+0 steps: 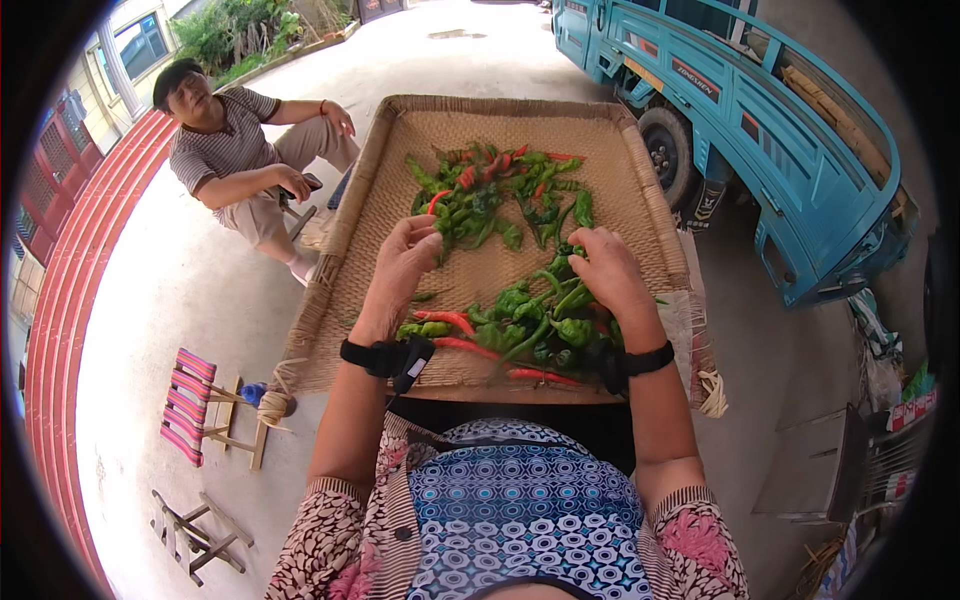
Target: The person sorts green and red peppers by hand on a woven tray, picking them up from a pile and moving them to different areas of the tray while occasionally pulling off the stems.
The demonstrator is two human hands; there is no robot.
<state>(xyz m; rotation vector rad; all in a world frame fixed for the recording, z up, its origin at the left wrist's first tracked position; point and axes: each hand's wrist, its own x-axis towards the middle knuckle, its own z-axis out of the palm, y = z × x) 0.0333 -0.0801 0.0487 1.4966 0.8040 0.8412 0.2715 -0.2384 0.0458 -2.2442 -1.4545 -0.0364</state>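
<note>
A rectangular woven tray [367, 255] with a bound rim lies in front of me. Green and red chili peppers are spread over it in a far pile [480, 206] and a near pile [525, 315]. My left hand [405, 251] is at the left edge of the far pile, fingers curled. Its fingertips meet the end of a curved red chili pepper [438, 201]; whether they grip it is unclear. Above the right side of the near pile, my right hand [609, 270] has its thumb and fingers bent down at green peppers, and its grasp is hidden. Black straps circle both wrists.
A seated person [232, 157] holding a phone [312, 181] is beyond the tray's left side. A blue cargo vehicle [750, 120] stands at the right. Left of me are a striped folding stool [187, 405] and a wooden folding frame [201, 536]. Red steps [67, 315] run along the left.
</note>
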